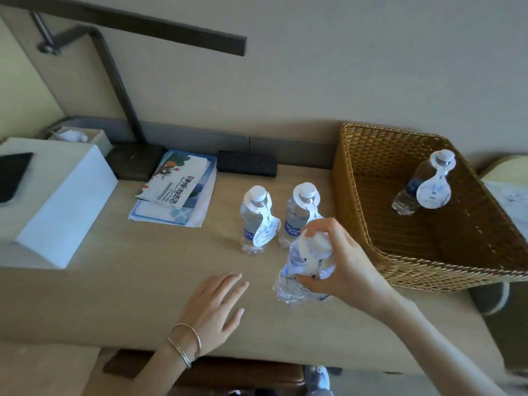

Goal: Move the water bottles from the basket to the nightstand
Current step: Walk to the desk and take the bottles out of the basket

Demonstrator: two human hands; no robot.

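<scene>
Our left hand (217,307) spreads flat, fingers straight, near the nightstand (128,295) front edge; our right hand (347,264) grips the held bottle (300,274), just before the first upright bottle (255,224) and second upright bottle (297,220); the last bottle (414,184) stands in the basket (428,271) at the right edge.

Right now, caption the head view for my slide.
Right hand holds a water bottle over the nightstand beside two standing bottles; a fourth bottle stands in the basket; left hand open.
</scene>
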